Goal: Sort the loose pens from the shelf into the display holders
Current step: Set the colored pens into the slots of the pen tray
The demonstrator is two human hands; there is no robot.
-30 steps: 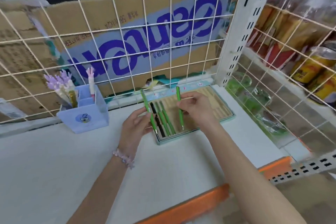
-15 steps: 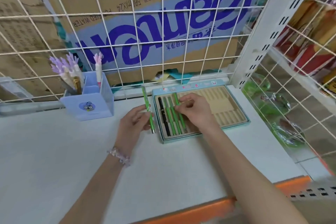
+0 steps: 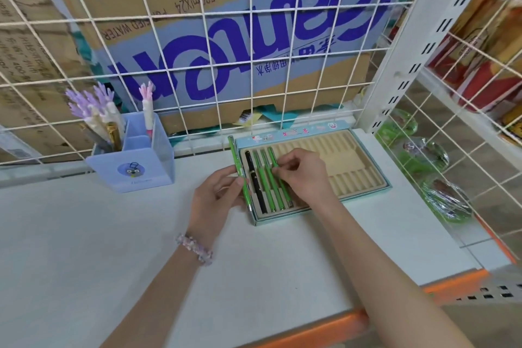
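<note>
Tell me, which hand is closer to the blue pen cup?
The left hand. It holds a green pen just right of the blue pen cup. The right hand is farther right, over the slotted pen tray.

The middle of the third green plastic pen (image 3: 279, 192) is hidden under the right hand (image 3: 300, 175); the grip there is perhaps a pinch.
</note>
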